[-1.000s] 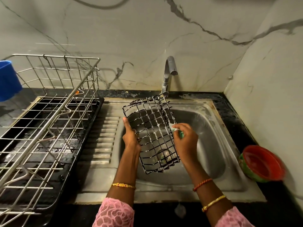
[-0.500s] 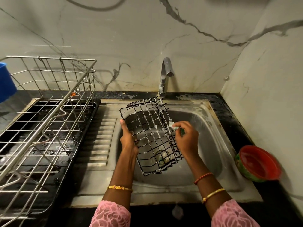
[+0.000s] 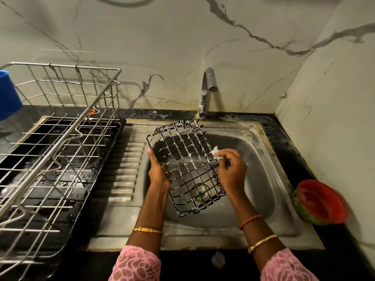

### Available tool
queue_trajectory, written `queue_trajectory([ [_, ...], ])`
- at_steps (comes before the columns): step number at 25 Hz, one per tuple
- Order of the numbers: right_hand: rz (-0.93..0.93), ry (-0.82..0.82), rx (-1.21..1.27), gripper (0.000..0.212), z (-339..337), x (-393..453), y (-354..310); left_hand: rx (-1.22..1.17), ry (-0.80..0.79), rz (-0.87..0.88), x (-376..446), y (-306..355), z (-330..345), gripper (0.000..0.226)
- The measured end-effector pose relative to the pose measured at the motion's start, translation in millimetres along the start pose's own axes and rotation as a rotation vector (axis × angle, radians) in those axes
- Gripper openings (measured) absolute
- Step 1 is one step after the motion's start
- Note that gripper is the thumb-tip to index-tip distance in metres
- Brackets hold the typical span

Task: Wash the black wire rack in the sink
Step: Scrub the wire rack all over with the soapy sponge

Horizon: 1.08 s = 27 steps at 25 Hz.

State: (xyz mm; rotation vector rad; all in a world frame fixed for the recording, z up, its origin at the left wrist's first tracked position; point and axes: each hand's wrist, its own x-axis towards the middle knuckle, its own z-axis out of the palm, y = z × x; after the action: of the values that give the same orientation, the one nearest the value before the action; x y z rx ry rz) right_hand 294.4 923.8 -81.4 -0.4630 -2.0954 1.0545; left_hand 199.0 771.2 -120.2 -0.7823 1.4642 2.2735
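Since a second ago, the black wire rack is tilting a little further clockwise over the steel sink, while the right hand, fingers pinching a soapy scrub pad, is working along its right edge. Suds are coating the stiff, light-looking wires, so they are probably getting slippery; the left hand is gripping the left rim, where crossing wires seem the surest hold.

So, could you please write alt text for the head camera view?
A person's left hand holds a soapy black wire rack over a steel sink while the right hand scrubs it with a sponge. A red bowl sits right.
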Motion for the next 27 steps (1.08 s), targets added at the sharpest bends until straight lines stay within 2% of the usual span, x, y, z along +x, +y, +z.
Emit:
queue_trajectory([
  [2, 0.013, 0.033, 0.016, 0.025, -2.6, 0.2, 1.1, -0.033, -0.01, -0.001, -5.2, 5.3, 2.2, 0.111],
  [4, 0.019, 0.047, 0.028, 0.025, -1.4, -10.5, 0.5, -0.067, -0.023, -0.008, -12.9, 9.7, 5.4, 0.091],
  [6, 0.026, 0.066, 0.045, 0.025, 0.6, -23.6, -0.9, -0.1, 0.002, -0.021, -14.3, 9.4, 6.1, 0.083],
  [8, -0.039, 0.017, 0.029, 0.026, 5.1, -36.6, -4.9, -0.119, 0.02, -0.02, -9.9, 6.7, 5.7, 0.085],
  [12, -0.228, -0.194, -0.039, 0.026, 7.7, -59.0, -15.7, -0.093, 0.017, 0.002, -7.3, 7.9, 4.5, 0.08],
  [14, -0.245, -0.186, -0.073, 0.025, 2.0, -43.6, -9.8, -0.077, 0.008, 0.012, -6.6, 8.7, 3.1, 0.074],
  [19, -0.112, -0.021, -0.108, 0.024, -6.7, 3.4, 7.2, -0.089, 0.009, 0.017, -6.0, 7.7, 4.1, 0.079],
  [22, -0.169, -0.117, -0.112, 0.026, 6.2, -22.8, -8.5, -0.095, 0.049, 0.027, -5.6, 7.5, 9.1, 0.081],
  [27, -0.396, -0.285, -0.024, 0.024, 21.2, -68.3, -26.8, -0.079, 0.05, 0.004, -9.0, 7.4, 6.5, 0.088],
])
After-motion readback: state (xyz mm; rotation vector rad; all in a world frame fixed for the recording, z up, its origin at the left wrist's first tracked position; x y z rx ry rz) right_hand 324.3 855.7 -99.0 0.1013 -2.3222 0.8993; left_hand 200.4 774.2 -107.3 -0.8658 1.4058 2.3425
